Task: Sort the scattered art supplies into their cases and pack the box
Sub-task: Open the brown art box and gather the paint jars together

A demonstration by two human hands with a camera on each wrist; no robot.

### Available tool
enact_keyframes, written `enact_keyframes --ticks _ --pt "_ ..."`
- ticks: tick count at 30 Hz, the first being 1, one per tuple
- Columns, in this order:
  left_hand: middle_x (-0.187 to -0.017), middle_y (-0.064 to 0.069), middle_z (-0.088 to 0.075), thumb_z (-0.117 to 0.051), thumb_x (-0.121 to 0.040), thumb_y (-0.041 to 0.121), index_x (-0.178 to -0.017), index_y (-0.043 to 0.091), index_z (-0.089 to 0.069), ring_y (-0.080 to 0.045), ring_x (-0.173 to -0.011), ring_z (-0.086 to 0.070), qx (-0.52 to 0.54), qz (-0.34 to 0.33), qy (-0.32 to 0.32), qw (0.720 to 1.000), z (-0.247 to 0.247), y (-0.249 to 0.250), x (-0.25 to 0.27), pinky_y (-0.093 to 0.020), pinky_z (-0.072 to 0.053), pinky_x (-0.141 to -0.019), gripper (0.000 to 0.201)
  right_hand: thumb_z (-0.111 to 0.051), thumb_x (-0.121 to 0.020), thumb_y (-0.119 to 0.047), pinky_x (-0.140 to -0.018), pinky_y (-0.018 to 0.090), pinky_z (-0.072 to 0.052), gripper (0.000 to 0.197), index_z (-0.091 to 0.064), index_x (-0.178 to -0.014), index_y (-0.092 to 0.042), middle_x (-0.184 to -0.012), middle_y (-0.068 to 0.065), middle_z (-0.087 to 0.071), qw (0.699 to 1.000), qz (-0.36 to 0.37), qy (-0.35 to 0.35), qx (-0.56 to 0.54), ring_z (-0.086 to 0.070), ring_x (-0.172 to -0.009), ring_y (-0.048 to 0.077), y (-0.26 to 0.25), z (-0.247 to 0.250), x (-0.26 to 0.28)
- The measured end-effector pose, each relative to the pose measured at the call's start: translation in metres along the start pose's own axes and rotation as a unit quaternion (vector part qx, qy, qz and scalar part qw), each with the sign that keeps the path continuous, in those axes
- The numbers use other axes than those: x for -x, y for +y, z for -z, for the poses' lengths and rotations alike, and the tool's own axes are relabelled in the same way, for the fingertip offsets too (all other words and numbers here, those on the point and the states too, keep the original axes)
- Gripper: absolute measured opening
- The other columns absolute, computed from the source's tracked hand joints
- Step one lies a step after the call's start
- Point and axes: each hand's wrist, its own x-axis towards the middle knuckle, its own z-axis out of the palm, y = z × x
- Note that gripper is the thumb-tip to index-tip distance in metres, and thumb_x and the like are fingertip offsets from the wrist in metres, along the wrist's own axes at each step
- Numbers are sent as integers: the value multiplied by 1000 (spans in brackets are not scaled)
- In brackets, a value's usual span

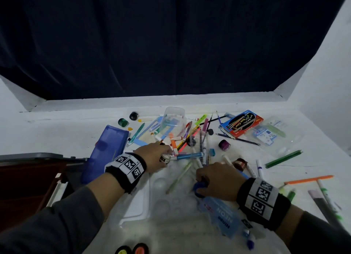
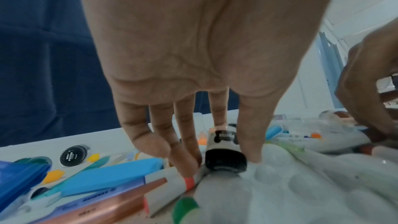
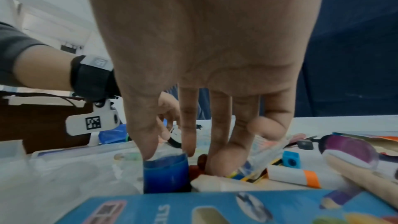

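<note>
Two paint pots pinched on the cluttered counter (image 1: 62, 132).
Black-capped pot (image 2: 224, 152) is pinched by left grip (image 1: 154, 156), at 10 o'clock from the blue pot (image 3: 165, 173), pinched by right grip (image 1: 218, 179).

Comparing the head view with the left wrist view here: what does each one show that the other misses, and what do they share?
Only the head view shows the clear tub, the red pencil box, the purple paint pot and the right hand on a blue paint pot. Only the left wrist view shows the thumb and fingers pinching the black-capped pot, label blurred. Both show the left hand, that pot and the blue zip pouch.
</note>
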Motion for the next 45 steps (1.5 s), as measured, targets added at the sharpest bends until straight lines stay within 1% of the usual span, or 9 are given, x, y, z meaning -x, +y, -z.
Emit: enact_keyframes --ticks 9,14,18,22,27,31,36,39,45 --pt "-121 1 -55 -69 -89 37 -119 28 -54 -21 -109 -56 -28 -8 47 998 -6 2 1 -36 -49 -88 35 -62 -87 -38 -85 39 -53 28 -63 -113 -27 -110 -1 -66 999 40 -24 9 -61 -101 21 -10 1 1" --pt "-110 0 -51 -70 -88 36 -119 31 -61 -20 -104 -56 79 -16 131 988 14 8 30 -33 -48 -90 32 -62 -84 -49 -77 36 -54 25 -62 -100 -30 -100 -6 -65 999 12 34 -38 -62 -91 16 -8 -1 7" --pt "-102 0 -50 -78 -82 35 -110 34 -66 -8 -88 -63 255 -15 244 936 36 24 75 -25 -55 -84 30 -74 -76 -39 -65 37 -54 27 -55 -78 -21 -79 -6 -62 968 -27 166 -184 -59 -71 15 -15 14 20" --pt "-112 -8 -56 -77 -85 22 -116 31 -70 -18 -93 -69 425 -22 281 860 44 38 124 -33 -58 -89 33 -80 -66 -24 -59 42 -54 32 -50 -73 -13 -70 -1 -65 894 -35 275 -351 -62 -67 22 -34 30 40" --pt "-100 -11 -67 -72 -83 17 -119 20 -70 -20 -78 -63 555 -24 315 770 27 51 184 -23 -54 -79 37 -81 -75 -15 -66 46 -59 30 -55 -88 -17 -79 1 -72 840 -12 258 -477 -69 -68 20 -62 26 57" --pt "-86 -5 -72 -71 -77 15 -107 11 -71 -12 -71 -64 591 5 316 742 -9 56 220 -13 -50 -64 30 -76 -83 -11 -60 34 -58 25 -66 -101 -26 -84 2 -72 836 -7 222 -502 -67 -60 22 -85 9 69" --pt "-73 -16 -61 -80 -73 25 -102 25 -76 -14 -67 -55 545 61 273 790 -57 43 239 -22 -47 -69 30 -78 -82 -29 -70 39 -55 19 -71 -99 -35 -99 -12 -68 876 -4 177 -449 -66 -72 23 -101 -25 75" --pt "-75 1 -64 -86 -73 23 -105 29 -75 -13 -68 -58 468 77 290 831 -79 32 243 -31 -53 -73 34 -74 -87 -27 -74 31 -56 25 -70 -110 -35 -102 -14 -62 881 12 154 -446 -68 -80 14 -115 -40 72" --pt "-87 9 -63 -88 -73 17 -104 35 -72 -15 -74 -58 329 52 330 883 -90 11 250 -17 -47 -70 39 -65 -92 -20 -80 16 -48 32 -63 -123 -25 -103 -7 -58 918 89 169 -348 -58 -89 7 -149 -53 54"
